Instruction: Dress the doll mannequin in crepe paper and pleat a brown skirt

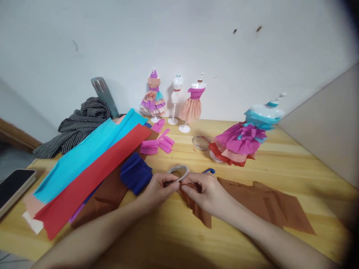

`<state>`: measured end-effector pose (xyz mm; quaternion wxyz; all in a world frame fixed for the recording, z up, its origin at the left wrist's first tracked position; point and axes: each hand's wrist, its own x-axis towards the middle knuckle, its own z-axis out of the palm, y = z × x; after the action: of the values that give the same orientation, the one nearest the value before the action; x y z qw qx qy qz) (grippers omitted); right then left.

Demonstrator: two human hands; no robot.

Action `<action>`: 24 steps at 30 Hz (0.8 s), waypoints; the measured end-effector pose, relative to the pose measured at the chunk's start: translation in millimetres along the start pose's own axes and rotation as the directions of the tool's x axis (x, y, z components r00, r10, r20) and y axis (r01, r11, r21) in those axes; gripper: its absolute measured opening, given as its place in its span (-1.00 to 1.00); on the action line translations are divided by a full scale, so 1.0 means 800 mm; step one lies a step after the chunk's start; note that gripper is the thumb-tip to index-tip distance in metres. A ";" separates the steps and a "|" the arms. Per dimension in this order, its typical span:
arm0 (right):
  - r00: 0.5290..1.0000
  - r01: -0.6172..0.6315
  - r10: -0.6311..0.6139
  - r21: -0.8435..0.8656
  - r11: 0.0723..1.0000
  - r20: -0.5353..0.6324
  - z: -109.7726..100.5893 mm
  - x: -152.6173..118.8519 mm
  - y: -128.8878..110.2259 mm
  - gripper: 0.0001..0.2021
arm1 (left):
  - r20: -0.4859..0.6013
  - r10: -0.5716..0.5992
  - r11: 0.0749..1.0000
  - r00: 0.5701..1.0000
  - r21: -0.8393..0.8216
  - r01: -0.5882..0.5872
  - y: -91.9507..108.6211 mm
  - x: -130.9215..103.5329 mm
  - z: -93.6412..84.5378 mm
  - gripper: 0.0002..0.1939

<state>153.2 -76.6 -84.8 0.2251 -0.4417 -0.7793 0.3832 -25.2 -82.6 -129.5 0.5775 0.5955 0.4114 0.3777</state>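
My right hand (204, 189) is closed, pinching a gathered strip of brown crepe paper (200, 213) that hangs below its fingers in folds. The fingertips of my left hand (159, 188) are pinched together close by, apparently on the end of the same strip; the exact grip is partly hidden. A roll of clear tape (187, 171) stands right behind both hands, touching or nearly touching the fingers. Just beyond my right hand shows a blue handle (209, 170), perhaps of scissors. Another piece of brown paper (280, 205) lies under and right of my right forearm.
Red paper (95, 179), turquoise paper (84, 157) and a dark blue piece (135, 173) lie left. Pink scraps (150, 147) and a second tape roll (201, 142) are farther back. Several mini dress forms, one large (241, 140), stand behind. A bottle (105, 95), striped cloth (84, 119) and phone (15, 188) sit left.
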 end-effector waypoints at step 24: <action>0.999 0.039 -0.039 -0.002 0.999 -0.014 0.002 -0.003 -0.001 -0.82 | -0.046 0.177 0.925 0.983 0.348 -0.150 0.002 -0.008 0.000 -0.71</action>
<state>153.0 -79.2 -85.3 0.2378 -0.4292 -0.7865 0.3750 -27.8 -88.2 -127.4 0.4151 0.7042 0.4416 0.3697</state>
